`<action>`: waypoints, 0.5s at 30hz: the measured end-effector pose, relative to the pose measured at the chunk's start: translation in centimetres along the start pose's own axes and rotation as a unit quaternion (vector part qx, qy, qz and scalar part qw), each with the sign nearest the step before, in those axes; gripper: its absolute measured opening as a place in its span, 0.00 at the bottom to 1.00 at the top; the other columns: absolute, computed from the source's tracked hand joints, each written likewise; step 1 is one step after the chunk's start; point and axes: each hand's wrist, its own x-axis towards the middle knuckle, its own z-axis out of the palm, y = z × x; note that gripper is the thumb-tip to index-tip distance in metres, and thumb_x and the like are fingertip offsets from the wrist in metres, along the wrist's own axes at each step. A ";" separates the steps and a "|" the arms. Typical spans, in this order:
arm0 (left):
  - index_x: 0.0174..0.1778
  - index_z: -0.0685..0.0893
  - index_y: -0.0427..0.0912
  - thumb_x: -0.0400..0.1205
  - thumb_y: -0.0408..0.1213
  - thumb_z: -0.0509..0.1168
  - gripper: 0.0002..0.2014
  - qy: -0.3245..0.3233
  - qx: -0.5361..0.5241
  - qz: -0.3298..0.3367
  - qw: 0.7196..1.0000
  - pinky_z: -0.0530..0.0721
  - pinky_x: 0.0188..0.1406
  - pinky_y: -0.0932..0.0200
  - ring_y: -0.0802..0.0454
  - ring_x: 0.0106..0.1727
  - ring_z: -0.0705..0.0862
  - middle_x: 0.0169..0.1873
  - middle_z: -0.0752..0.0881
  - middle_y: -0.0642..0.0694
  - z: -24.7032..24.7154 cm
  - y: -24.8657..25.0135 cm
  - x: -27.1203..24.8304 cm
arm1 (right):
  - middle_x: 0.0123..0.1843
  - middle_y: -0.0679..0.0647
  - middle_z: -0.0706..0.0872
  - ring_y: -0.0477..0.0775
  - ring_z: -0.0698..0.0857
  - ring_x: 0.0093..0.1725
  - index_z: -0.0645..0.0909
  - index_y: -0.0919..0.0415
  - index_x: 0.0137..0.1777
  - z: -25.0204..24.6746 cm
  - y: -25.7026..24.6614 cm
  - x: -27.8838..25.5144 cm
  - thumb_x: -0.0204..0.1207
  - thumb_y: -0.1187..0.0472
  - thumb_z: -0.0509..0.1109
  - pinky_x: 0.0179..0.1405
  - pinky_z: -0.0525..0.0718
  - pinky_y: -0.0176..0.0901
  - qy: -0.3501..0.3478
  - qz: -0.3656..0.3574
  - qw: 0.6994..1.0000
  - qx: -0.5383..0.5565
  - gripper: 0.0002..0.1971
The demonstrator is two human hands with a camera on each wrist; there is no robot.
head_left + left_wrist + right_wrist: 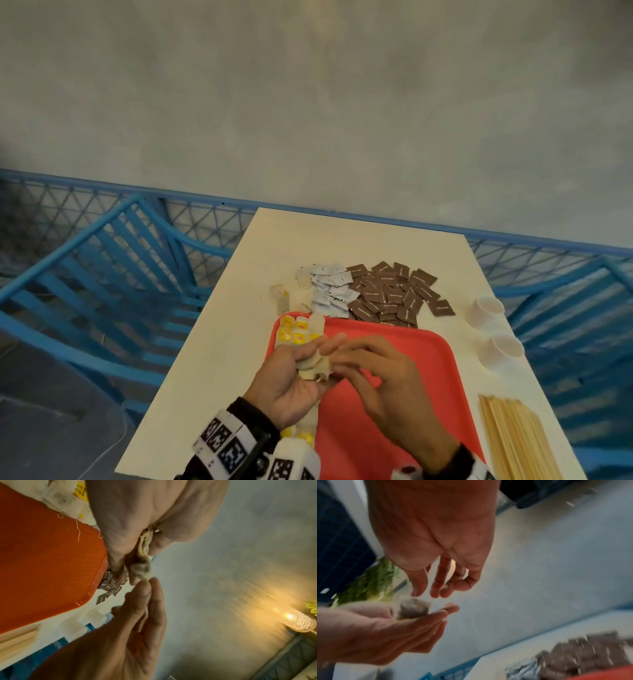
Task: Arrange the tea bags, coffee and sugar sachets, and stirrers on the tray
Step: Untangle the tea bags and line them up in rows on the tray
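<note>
My left hand [294, 377] hovers palm up over the left side of the red tray [394, 339] and holds a small bundle of tea bags [313, 365], with the thumb laid across them. My right hand [383, 383] is beside it, fingers nearly straight, fingertips [145, 584] at the bundle's end [142, 566] without gripping it. Tea bags with yellow tags [296, 330] lie in the tray's far-left corner, and more [301, 431] lie along its left edge under my left wrist. White sugar sachets [330, 291] and brown coffee sachets [394, 294] are heaped beyond the tray. Wooden stirrers [513, 438] lie to its right.
Loose tea bags [284, 298] lie on the cream table [212, 359] left of the sugar. Two white paper cups [486, 308] [507, 346] stand near the table's right edge. Blue slatted chairs [120, 274] and a blue mesh fence surround the table.
</note>
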 end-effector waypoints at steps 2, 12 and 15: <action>0.72 0.72 0.29 0.89 0.28 0.49 0.17 0.015 -0.021 0.014 1.000 0.90 0.34 0.44 0.34 0.47 0.90 0.65 0.84 0.32 0.3 0.1 0.1 | 0.53 0.38 0.88 0.41 0.86 0.47 0.89 0.49 0.52 -0.5 -0.4 0.1 0.77 0.62 0.76 0.41 0.78 0.29 0.023 0.033 0.998 0.050 0.08; 0.68 0.73 0.31 0.89 0.27 0.48 0.15 0.052 0.008 0.038 0.998 0.80 0.37 0.49 0.40 0.44 0.85 0.51 0.90 0.31 1.3 0.5 -0.9 | 0.56 0.42 0.85 0.42 0.84 0.57 0.88 0.53 0.53 1.1 -0.5 0.2 0.81 0.58 0.73 0.54 0.83 0.36 -0.008 -0.057 0.998 -0.040 0.05; 0.68 0.73 0.32 0.90 0.27 0.46 0.15 0.050 -0.013 0.058 0.997 0.88 0.47 0.37 0.34 0.56 0.89 0.59 0.89 0.31 0.9 1.2 -1.0 | 0.50 0.38 0.87 0.40 0.86 0.47 0.89 0.48 0.52 0.8 -1.3 0.3 0.79 0.61 0.76 0.44 0.80 0.30 0.004 0.002 0.999 0.042 0.07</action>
